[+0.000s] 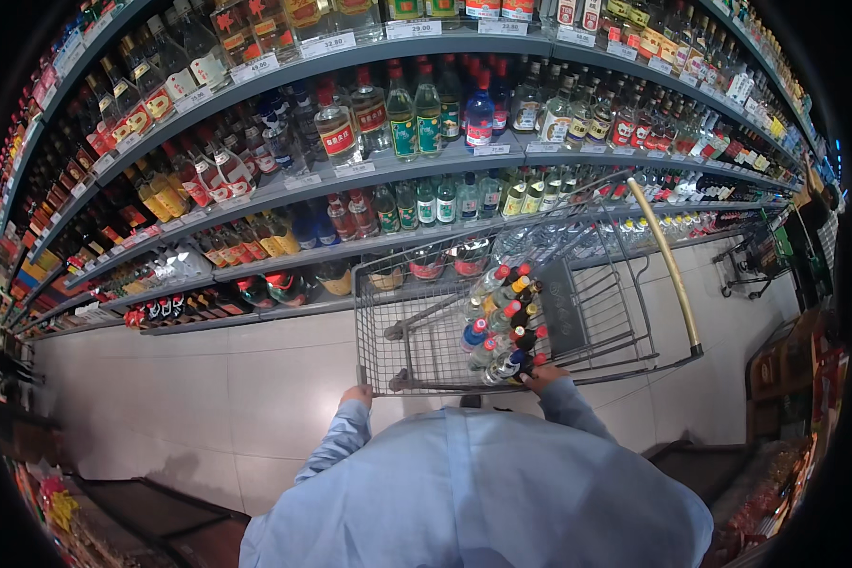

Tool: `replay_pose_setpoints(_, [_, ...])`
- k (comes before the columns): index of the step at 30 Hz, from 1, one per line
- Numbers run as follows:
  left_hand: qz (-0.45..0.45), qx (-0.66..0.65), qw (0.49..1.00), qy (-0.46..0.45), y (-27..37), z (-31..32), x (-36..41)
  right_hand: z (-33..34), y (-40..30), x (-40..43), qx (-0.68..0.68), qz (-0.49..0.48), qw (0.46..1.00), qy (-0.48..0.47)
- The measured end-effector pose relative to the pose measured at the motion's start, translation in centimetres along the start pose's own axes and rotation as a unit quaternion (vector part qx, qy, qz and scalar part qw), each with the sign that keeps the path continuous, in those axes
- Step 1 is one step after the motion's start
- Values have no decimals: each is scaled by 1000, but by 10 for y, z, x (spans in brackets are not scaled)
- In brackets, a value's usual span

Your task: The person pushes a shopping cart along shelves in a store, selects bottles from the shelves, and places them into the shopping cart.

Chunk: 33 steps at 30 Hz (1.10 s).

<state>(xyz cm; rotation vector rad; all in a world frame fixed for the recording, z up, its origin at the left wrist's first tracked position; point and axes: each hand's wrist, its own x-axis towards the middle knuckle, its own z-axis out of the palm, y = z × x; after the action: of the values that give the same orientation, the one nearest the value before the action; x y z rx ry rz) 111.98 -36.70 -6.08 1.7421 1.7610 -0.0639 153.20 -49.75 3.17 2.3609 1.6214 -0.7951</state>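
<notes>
A metal wire shopping cart (pixel 433 389) stands sideways before me, with its gold-coloured handle bar (pixel 664 259) at the right. My left hand (pixel 357 395) is closed around the near corner of the cart's rim at its left end. Farther right, my right hand (pixel 542 378) rests on the near side rim, right beside the bottles; its fingers are partly hidden. Inside the basket several glass liquor bottles (pixel 500 319) stand close together, with red, blue, yellow and dark caps. A dark panel (pixel 564 305) is just right of them in the cart.
Long shelves (pixel 412 160) of bottles with price tags curve behind the cart. At the far right are a person (pixel 816 206) and another cart (pixel 745 270). Dark display stands (pixel 156 504) are at the lower left, and boxed goods (pixel 777 369) at the right. Pale floor tiles (pixel 270 383) show around the cart.
</notes>
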Motion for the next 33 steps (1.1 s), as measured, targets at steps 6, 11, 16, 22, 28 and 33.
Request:
replay_pose_setpoints(6, [6,-28,999,17,-20,3,-10,2,-3,-9,-45,40,998,-17])
replay_pose_setpoints(11, [-3,-40,999,-21,-23,0,-12,24,6,-10,-33,79,994,-68])
replay_pose_setpoints(16, [63,-17,995,-76,-43,5,0,41,6,-19,-46,86,994,-39])
replay_pose_setpoints(22, [140,-29,984,-103,-31,-9,-2,35,4,-28,7,81,997,2])
replay_pose_setpoints(28, [151,23,981,-118,-19,-11,7,31,9,-35,-14,97,994,51])
replay_pose_setpoints(33, [146,99,970,-167,10,-14,9,31,25,-32,-42,153,986,41])
